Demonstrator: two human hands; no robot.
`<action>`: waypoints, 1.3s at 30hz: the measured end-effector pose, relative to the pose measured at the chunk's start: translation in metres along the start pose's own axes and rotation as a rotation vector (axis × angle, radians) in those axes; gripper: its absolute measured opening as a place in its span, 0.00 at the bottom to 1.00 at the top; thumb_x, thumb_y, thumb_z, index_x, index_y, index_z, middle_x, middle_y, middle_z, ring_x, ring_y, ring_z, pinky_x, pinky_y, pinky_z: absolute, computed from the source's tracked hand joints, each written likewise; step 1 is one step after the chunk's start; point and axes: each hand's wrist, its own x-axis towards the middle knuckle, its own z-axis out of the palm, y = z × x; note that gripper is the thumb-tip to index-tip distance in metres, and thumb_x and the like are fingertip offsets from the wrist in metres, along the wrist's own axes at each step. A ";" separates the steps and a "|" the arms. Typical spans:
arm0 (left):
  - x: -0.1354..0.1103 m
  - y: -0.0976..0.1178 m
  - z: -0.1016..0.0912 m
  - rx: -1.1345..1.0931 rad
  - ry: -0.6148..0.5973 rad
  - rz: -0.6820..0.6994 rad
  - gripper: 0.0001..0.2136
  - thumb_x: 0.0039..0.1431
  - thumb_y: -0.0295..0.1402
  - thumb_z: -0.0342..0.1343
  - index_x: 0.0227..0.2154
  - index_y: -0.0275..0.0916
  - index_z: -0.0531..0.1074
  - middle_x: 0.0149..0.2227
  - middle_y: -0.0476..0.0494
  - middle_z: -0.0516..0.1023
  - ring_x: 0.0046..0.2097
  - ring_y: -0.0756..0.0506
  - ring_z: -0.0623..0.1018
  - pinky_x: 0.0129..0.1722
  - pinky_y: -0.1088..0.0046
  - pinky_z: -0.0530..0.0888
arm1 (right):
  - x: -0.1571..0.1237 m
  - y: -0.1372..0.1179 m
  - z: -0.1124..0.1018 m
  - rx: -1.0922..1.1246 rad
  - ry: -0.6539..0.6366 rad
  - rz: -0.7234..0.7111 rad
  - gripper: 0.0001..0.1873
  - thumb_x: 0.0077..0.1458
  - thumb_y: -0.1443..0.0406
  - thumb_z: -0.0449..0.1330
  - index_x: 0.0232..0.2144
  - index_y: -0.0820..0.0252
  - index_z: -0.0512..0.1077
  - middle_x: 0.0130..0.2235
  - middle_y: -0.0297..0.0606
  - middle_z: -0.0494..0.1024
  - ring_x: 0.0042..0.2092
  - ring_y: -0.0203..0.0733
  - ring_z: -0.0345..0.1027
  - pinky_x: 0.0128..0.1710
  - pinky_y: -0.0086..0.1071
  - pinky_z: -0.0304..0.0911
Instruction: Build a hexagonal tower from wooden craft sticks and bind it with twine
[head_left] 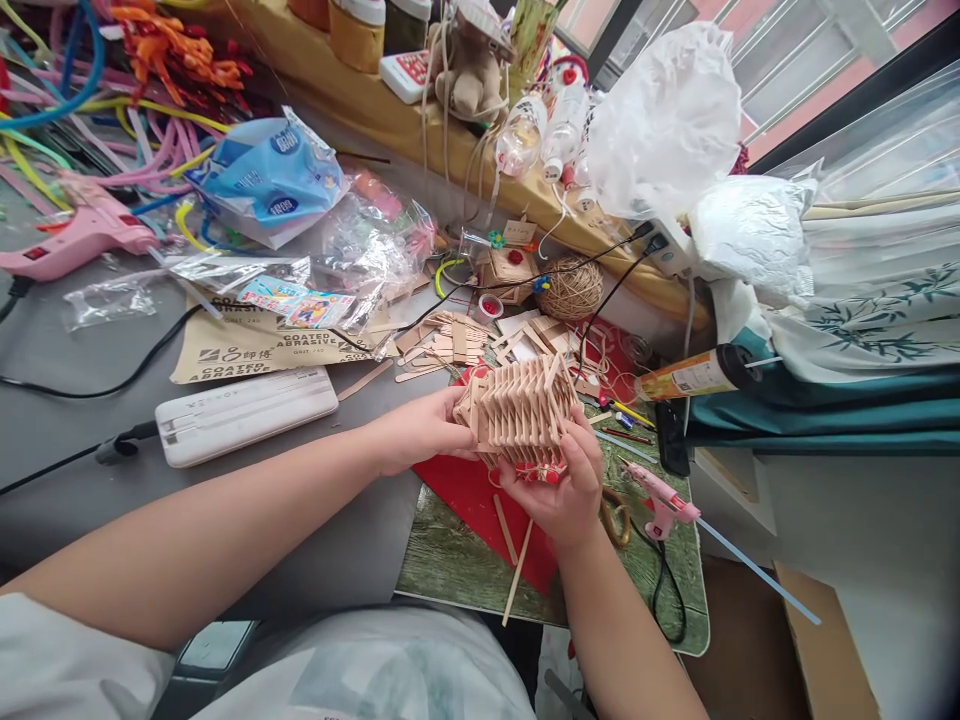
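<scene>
Between my hands is a box-like structure of stacked wooden craft sticks (521, 405), lifted above the table and tilted. My left hand (429, 430) grips its left end, thumb in front. My right hand (562, 485) is closed round its lower right side, with fingers along the edge. Beneath it lies a red sheet (465, 510), with loose craft sticks (517, 575) on it. A pile of more craft sticks (450, 340) spreads just behind the structure.
On the right, a pink glue gun (664, 502) rests by scissors (616, 518) and a phone (673, 440). A white power bank (247, 415), sandpaper (247, 340) and another pink glue gun (82, 230) lie left. A twine ball (571, 289) and a cup (697, 372) stand behind.
</scene>
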 end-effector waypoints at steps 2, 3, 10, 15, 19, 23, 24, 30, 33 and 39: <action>0.002 -0.006 -0.001 -0.015 0.089 -0.042 0.30 0.51 0.28 0.70 0.59 0.43 0.74 0.57 0.40 0.83 0.58 0.38 0.83 0.53 0.64 0.83 | 0.000 0.000 0.002 0.009 0.027 0.021 0.57 0.51 0.62 0.77 0.73 0.51 0.50 0.56 0.46 0.71 0.56 0.55 0.75 0.63 0.73 0.69; 0.003 -0.008 -0.001 -0.016 0.121 -0.055 0.29 0.51 0.27 0.69 0.58 0.43 0.74 0.56 0.40 0.83 0.56 0.39 0.84 0.53 0.64 0.83 | -0.001 0.000 0.004 0.014 0.041 0.037 0.57 0.51 0.61 0.77 0.73 0.52 0.50 0.56 0.47 0.72 0.57 0.57 0.74 0.62 0.73 0.70; 0.003 -0.007 -0.001 -0.089 0.164 -0.081 0.26 0.47 0.22 0.63 0.52 0.42 0.75 0.51 0.41 0.83 0.52 0.41 0.84 0.51 0.62 0.84 | -0.018 0.007 0.019 0.060 0.120 0.172 0.58 0.48 0.59 0.79 0.72 0.53 0.52 0.60 0.51 0.71 0.64 0.64 0.71 0.60 0.73 0.71; 0.002 -0.005 -0.002 -0.110 0.178 -0.114 0.25 0.45 0.24 0.64 0.51 0.40 0.75 0.52 0.39 0.83 0.52 0.40 0.84 0.54 0.59 0.82 | -0.016 0.008 0.021 0.079 0.128 0.168 0.58 0.47 0.59 0.78 0.72 0.51 0.53 0.60 0.50 0.72 0.64 0.61 0.71 0.62 0.73 0.69; 0.004 -0.005 -0.003 -0.092 0.182 -0.117 0.25 0.46 0.25 0.63 0.51 0.40 0.75 0.50 0.41 0.83 0.49 0.42 0.84 0.49 0.65 0.82 | -0.014 0.008 0.021 0.080 0.122 0.194 0.57 0.48 0.59 0.77 0.72 0.50 0.52 0.61 0.51 0.70 0.67 0.64 0.68 0.63 0.72 0.68; 0.004 -0.006 -0.004 -0.091 0.165 -0.110 0.24 0.48 0.25 0.63 0.52 0.41 0.75 0.49 0.42 0.83 0.48 0.44 0.84 0.48 0.67 0.82 | -0.020 0.009 0.022 0.096 0.127 0.289 0.56 0.48 0.56 0.77 0.71 0.53 0.54 0.62 0.53 0.70 0.67 0.65 0.69 0.63 0.69 0.70; 0.004 -0.007 -0.004 -0.091 0.162 -0.106 0.24 0.49 0.25 0.63 0.52 0.41 0.75 0.49 0.42 0.83 0.48 0.44 0.84 0.48 0.67 0.82 | -0.021 0.010 0.022 0.098 0.122 0.309 0.55 0.48 0.55 0.77 0.71 0.53 0.54 0.63 0.53 0.70 0.66 0.64 0.70 0.62 0.68 0.70; 0.005 -0.008 -0.004 -0.085 0.221 -0.075 0.23 0.49 0.25 0.63 0.51 0.41 0.75 0.49 0.42 0.83 0.49 0.42 0.84 0.48 0.64 0.82 | -0.007 0.006 0.020 0.061 0.082 0.195 0.54 0.51 0.57 0.75 0.72 0.50 0.52 0.60 0.49 0.71 0.64 0.61 0.71 0.63 0.68 0.70; 0.006 -0.009 -0.001 -0.071 0.254 0.026 0.25 0.53 0.29 0.66 0.56 0.42 0.72 0.53 0.39 0.81 0.52 0.39 0.83 0.52 0.57 0.82 | 0.012 -0.001 0.022 0.009 0.077 0.155 0.52 0.55 0.57 0.73 0.72 0.51 0.51 0.58 0.48 0.72 0.60 0.58 0.73 0.63 0.66 0.70; 0.008 -0.021 0.001 -0.081 0.265 0.264 0.30 0.62 0.38 0.69 0.64 0.48 0.66 0.65 0.38 0.74 0.65 0.34 0.76 0.63 0.48 0.77 | 0.041 -0.016 0.040 0.013 0.047 0.267 0.47 0.61 0.56 0.68 0.73 0.51 0.50 0.61 0.50 0.71 0.64 0.60 0.69 0.63 0.61 0.71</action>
